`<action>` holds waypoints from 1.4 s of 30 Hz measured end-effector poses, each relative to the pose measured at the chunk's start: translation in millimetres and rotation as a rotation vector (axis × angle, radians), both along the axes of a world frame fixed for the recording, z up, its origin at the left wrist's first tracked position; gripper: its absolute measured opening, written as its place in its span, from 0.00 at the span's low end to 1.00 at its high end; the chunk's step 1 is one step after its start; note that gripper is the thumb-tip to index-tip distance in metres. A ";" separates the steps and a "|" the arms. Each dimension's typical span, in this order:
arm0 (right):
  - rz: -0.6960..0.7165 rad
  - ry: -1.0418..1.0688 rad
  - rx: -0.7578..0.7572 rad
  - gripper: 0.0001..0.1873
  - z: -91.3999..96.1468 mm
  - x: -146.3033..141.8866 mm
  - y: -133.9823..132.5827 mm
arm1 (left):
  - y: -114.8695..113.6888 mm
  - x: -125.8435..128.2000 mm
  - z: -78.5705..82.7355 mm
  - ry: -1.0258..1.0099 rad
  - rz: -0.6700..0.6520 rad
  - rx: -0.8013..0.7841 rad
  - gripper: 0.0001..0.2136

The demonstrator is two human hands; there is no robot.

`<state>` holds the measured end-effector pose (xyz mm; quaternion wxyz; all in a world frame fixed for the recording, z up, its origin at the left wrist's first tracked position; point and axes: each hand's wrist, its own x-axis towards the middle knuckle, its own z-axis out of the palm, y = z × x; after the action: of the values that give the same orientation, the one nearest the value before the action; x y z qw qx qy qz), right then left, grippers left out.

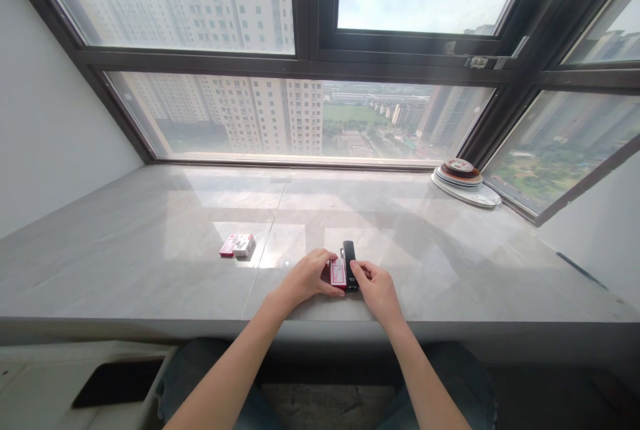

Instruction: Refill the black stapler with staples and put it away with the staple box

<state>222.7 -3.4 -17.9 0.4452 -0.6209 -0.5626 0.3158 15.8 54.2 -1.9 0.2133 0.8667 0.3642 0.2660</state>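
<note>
Left hand (305,280) is pinching a red box (339,274) while right hand (377,287) is gripping a black device (350,257); second box (237,245) lying at ten o'clock.

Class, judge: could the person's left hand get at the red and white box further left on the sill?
Probably yes. The red and white box lies alone on the sill, nothing between it and the left hand, which holds a small red box; the right hand holds a black device.
</note>
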 end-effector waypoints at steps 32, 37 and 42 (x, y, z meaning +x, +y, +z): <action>-0.024 -0.003 0.023 0.32 -5.7 -3.9 -5.1 | -53.4 -89.7 29.5 -0.166 0.201 -0.220 0.25; -0.022 0.004 0.035 0.32 -10.2 1.0 -0.9 | -25.3 -18.1 33.5 -0.260 -0.029 -0.236 0.26; 0.009 0.027 0.034 0.31 -11.4 3.8 1.1 | -13.7 -7.1 17.5 -0.284 -0.057 -0.346 0.31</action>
<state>226.6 -2.3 -29.3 0.4621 -0.6063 -0.5645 0.3165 8.7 40.5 15.6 0.4153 0.7809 0.3463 0.3126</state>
